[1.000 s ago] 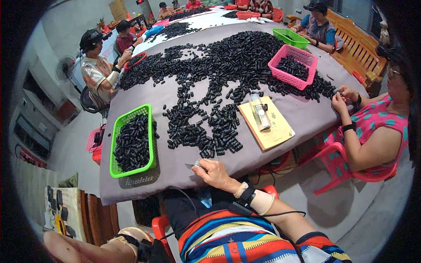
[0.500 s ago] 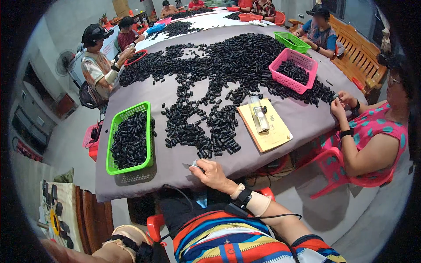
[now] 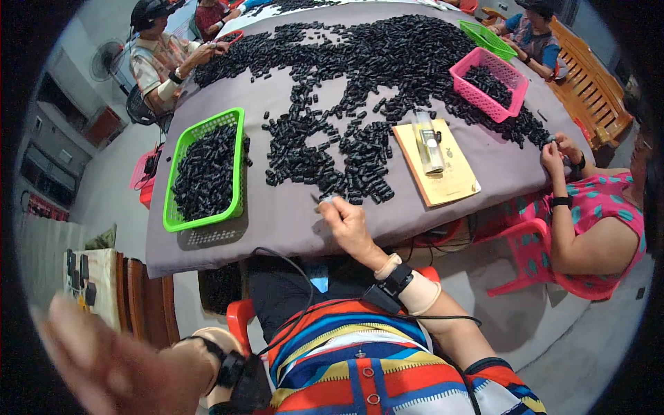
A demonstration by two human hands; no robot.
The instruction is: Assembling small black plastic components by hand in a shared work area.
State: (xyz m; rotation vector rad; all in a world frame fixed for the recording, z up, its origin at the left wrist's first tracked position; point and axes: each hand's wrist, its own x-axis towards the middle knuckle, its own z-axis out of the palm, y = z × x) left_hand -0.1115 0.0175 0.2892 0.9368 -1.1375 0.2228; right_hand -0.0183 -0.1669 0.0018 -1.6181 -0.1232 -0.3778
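My right hand (image 3: pixel 351 229) is over the near part of the grey-covered table (image 3: pixel 277 221), its thumb and fingers pinched on a small knife (image 3: pixel 317 198). A short dark blade pokes out toward the left, and the grip is mostly hidden by the fingers. Just beyond lies a loose heap of small black cylindrical pieces (image 3: pixel 301 149). At the lower left my left hand (image 3: pixel 104 353) is raised off the table, smeared by motion; I cannot make out whether it holds anything. A green basket (image 3: pixel 239 162) full of the same black pieces stands on the table's left side.
A yellow book (image 3: pixel 453 183) with a clear container (image 3: pixel 429 149) on it lies at the right. A pink basket (image 3: pixel 515 104) and another green basket (image 3: pixel 498 47) stand farther back. Co-workers sit around; one in pink (image 3: pixel 602 207) is nearby. A cable (image 3: pixel 304 273) crosses my lap.
My left hand has swung up into view at the lower left. My right hand, still with the knife, is now closer to the loose black pieces. The whole view has shifted.
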